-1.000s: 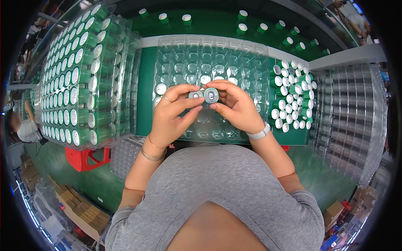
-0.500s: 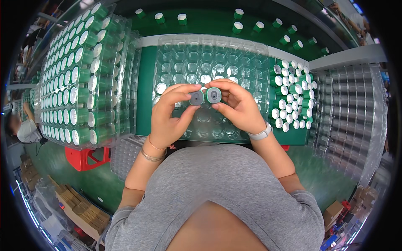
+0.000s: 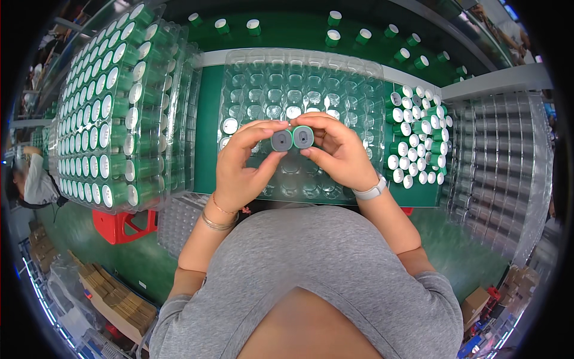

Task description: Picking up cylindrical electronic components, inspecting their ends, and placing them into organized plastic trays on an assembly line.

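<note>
My left hand (image 3: 240,161) pinches a small rounded cylinder (image 3: 281,141) with its grey end facing up, a dark slot in the middle. Between the thumb and fingers of my right hand (image 3: 345,154) is a similar green-rimmed cylinder (image 3: 304,137), also grey end up. The two are held side by side, seemingly touching. Beneath my hands lies a clear plastic tray (image 3: 353,91) with rows of rounded pockets. A white-topped cylinder (image 3: 230,125) sits in its left side, just beyond my left fingers; my hands hide part of the tray.
Stacked clear trays full of white-topped green cylinders (image 3: 89,116) rise at left. A loose cluster of cylinders (image 3: 412,139) stands on the green table at right, beside a stack of empty trays (image 3: 496,173). Beyond a pale rail, a green belt (image 3: 293,30) carries several cylinders. A red stool (image 3: 122,227) is lower left.
The cylinders on the far belt have shifted slightly left. The two held cylinders have come closer together, and the right one has tilted a little. A person at the far left has moved.
</note>
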Tool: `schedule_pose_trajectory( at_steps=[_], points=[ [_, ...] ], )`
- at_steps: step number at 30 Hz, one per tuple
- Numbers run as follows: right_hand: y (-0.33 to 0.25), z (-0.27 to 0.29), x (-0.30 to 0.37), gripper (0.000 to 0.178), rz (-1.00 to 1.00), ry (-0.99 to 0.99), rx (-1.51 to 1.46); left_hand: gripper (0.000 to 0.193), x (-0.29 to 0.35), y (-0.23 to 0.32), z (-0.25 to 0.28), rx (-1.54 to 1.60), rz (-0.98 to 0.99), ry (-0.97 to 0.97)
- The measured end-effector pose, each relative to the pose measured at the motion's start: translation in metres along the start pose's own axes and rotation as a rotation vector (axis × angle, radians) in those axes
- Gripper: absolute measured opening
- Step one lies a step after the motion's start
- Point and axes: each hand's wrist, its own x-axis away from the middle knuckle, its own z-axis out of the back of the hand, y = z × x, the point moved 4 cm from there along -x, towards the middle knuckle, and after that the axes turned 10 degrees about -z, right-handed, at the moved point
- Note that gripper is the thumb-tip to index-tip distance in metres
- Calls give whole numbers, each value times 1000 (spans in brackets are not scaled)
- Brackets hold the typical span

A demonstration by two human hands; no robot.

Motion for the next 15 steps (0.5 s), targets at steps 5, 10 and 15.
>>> schedule_pose_trajectory(
  at_steps=[5,10,15],
  points=[
    [0,-1,-2,49,-15,-2,-1,56,1,-1,1,-6,8,1],
    [-1,-3,-1,48,-22,8,10,56,2,1,3,-14,9,3],
    [-4,-5,-1,47,1,12,31,57,1,3,4,-18,-4,14]
  ],
)
